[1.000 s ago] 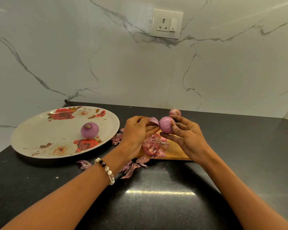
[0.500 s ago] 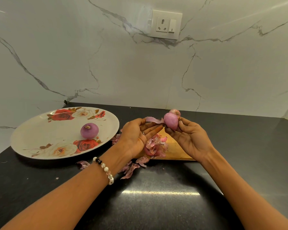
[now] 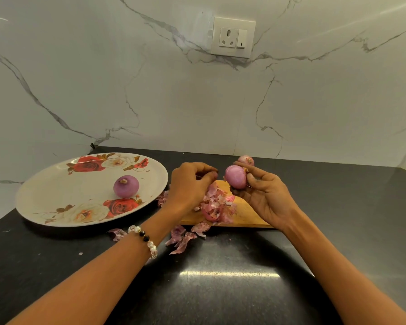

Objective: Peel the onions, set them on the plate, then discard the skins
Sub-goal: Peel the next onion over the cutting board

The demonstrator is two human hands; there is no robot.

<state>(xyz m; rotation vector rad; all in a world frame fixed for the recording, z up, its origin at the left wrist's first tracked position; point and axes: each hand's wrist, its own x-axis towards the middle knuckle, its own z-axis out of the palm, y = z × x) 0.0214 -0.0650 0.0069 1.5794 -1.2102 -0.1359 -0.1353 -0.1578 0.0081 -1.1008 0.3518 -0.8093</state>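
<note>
Three onions are in view. One peeled onion (image 3: 126, 186) sits on the flowered plate (image 3: 45, 195) at the left of the black counter (image 3: 220, 289). A second onion (image 3: 236, 177) is gripped in the fingers of the right hand (image 3: 263, 195), raised above the wooden board (image 3: 246, 213). A third onion (image 3: 246, 160) lies behind it near the wall. The left hand (image 3: 188, 184) hovers just beside the held onion with its fingers curled; whether it pinches a scrap I cannot tell. One heap of skins (image 3: 215, 205) covers the board, and loose skin pieces (image 3: 183, 238) lie on the counter in front. One beaded bracelet (image 3: 145, 240) circles the left wrist.
</note>
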